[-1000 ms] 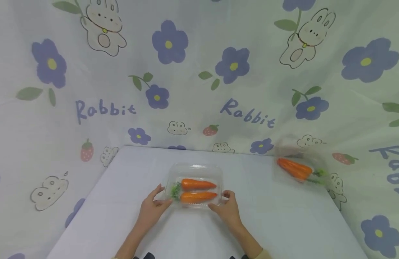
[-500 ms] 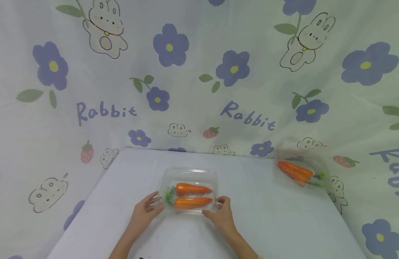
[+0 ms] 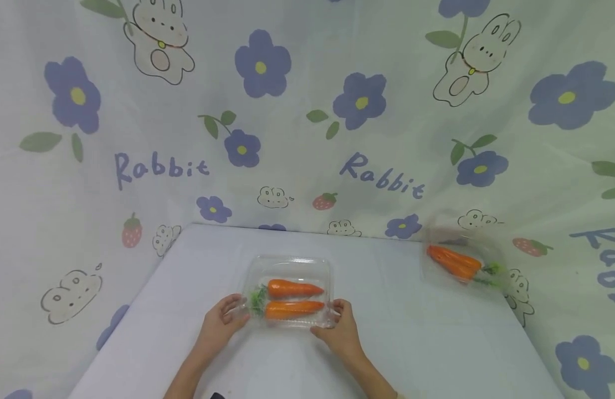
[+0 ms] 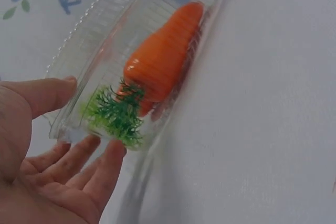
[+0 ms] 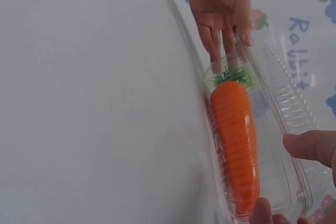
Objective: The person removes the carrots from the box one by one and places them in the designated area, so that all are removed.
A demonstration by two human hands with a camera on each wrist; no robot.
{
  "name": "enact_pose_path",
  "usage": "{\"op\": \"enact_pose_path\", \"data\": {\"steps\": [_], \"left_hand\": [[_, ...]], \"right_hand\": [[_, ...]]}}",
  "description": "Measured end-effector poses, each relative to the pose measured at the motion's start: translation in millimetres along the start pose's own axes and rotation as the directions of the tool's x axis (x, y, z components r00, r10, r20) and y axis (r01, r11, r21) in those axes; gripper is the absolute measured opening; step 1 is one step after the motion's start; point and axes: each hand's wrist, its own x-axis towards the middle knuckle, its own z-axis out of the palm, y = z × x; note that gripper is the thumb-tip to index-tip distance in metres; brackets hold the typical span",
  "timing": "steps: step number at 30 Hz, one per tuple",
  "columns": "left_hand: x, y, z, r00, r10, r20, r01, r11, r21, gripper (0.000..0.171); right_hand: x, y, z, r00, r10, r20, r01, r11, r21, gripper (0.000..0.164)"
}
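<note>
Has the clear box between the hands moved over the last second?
Yes: the clear box has shifted a little to the person's left, judged against the strawberry print on the backdrop.

Rabbit-print curtain (image 3: 292, 124), white tabletop (image 3: 412, 321), clear box (image 3: 434, 277) of carrots (image 3: 454, 264) at right

Clear ridged plastic box (image 3: 292, 269), roughly 6 o'clock in the head view, two shiny orange carrots (image 3: 291, 288) lying inside side by side, leafy tops (image 3: 258, 301) at 9, tips at 3ish.
</note>
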Motion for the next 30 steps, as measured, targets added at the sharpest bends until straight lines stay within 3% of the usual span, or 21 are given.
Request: {"op": "enact_pose_path", "data": {"steps": [9, 17, 30], "left_hand": [[-0.7, -1.0, -1.5, 1.000, -0.010, -0.003, 0.010, 1.000, 0.027, 0.061], [-3.9, -1.3, -3.8, 0.999, -0.035, 0.011, 0.034, 0.999, 0.017, 0.060], [-9.6, -1.2, -11.4, 0.999, -0.034, 0.027, 0.034, 0.999, 0.007, 0.056]], "right_hand": [[-1.1, 0.9, -3.2, 0.999, -0.007, 0.034, 0.007, 1.000, 0.001, 0.078], [-4.9, 1.8, -2.8, 0.999, 0.003, 0.045, -0.006, 0.998, 0.067, 0.072], [-13.5, 5.7, -2.7, 0.996, -0.047, 0.078, 0.023, 0.957, 0.288, 0.063]]}}
